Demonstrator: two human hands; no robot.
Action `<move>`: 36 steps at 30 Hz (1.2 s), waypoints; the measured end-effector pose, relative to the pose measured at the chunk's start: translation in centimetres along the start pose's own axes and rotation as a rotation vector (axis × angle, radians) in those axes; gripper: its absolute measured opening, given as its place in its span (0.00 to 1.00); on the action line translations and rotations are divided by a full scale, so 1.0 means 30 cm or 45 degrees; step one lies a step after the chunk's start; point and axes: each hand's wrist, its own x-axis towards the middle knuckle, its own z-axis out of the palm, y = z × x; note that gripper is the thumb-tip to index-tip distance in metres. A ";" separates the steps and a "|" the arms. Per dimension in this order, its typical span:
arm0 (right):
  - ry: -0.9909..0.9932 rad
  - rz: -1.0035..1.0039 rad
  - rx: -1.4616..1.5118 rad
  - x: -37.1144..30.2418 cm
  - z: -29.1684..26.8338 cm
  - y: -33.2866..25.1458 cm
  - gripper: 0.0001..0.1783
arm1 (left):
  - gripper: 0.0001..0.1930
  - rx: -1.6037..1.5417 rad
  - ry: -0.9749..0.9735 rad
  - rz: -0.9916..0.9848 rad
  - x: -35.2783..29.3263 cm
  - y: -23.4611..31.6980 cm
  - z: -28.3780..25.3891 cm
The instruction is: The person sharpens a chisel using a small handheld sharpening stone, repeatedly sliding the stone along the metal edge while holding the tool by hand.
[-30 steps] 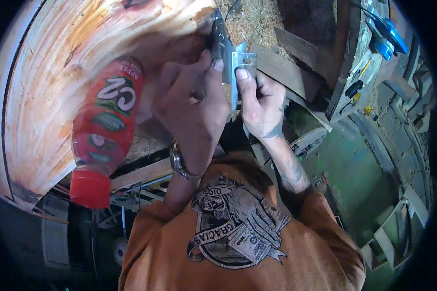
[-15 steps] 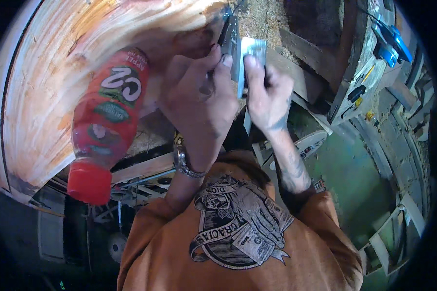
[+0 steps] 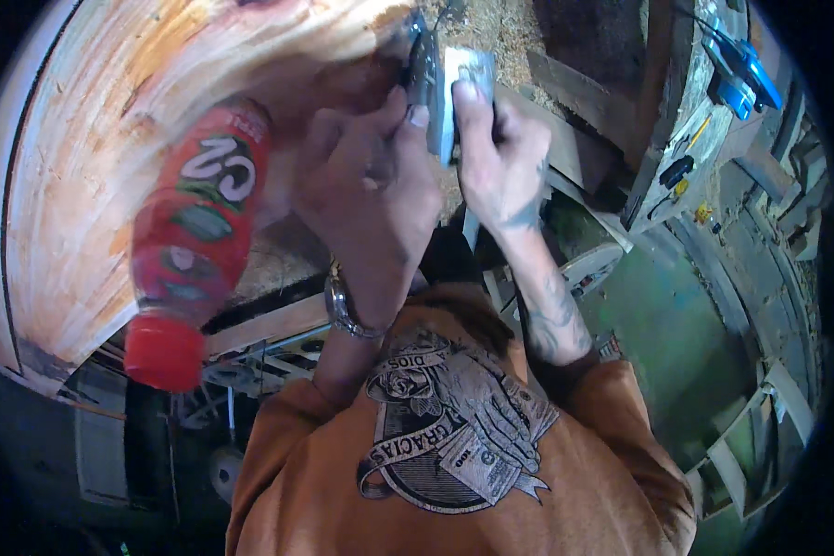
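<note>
Plate (image 3: 476, 65) pinched in right hand (image 3: 505, 167), thumb (image 3: 473, 109) uppermost, beside dark bar (image 3: 423, 74) gripped by left hand (image 3: 375, 190); whether they touch, unclear. Steady angle, even pressure, thumb clear of edges should serve.

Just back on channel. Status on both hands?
Left hand holding dark bar. Right hand gripping metal plate alongside. Red-capped bottle left of both hands, not between them.

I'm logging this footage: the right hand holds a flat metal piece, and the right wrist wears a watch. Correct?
Not quite: the head view shows the watch on the left wrist. The right hand does hold a flat metal piece.
</note>
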 end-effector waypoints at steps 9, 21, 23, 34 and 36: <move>0.009 -0.003 -0.009 -0.015 -0.001 0.020 0.23 | 0.08 -0.066 -0.002 -0.051 -0.001 -0.002 0.006; 0.028 -0.002 0.208 -0.058 0.000 0.028 0.24 | 0.09 -0.095 -0.036 -0.074 -0.004 0.003 0.018; -0.043 -0.015 0.065 0.035 -0.003 -0.015 0.21 | 0.08 -0.140 0.026 0.012 -0.003 -0.007 0.018; -0.074 0.042 0.142 -0.019 -0.007 0.016 0.24 | 0.08 -0.039 0.000 -0.026 -0.013 -0.011 0.012; 0.068 -0.071 0.235 -0.079 0.011 0.042 0.26 | 0.07 -0.048 -0.012 -0.042 -0.003 -0.001 0.016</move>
